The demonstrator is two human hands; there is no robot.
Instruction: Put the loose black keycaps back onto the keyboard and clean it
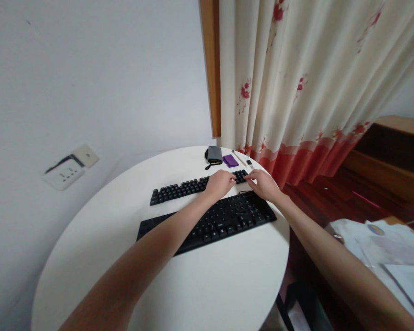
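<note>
A keyboard [224, 216], black keys [179, 189], a grey pouch [215, 155] and a purple cloth [231, 160] are carried by the white table [221, 285].

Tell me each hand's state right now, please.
Left hand: curled at the square black plastic keycaps; grip unclear.
Right hand: at their right end; grip unclear.

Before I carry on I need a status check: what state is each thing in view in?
Rear keys, in rows, partly hidden
Left hand, curled at those keys, grip unclear
Right hand, curled at their right end, grip unclear
Front keyboard, face up, partly hidden
Purple cloth, folded
Grey case, open or shut unclear
Curtain, hanging in folds
Papers, lying flat
Socket, slots showing
</note>
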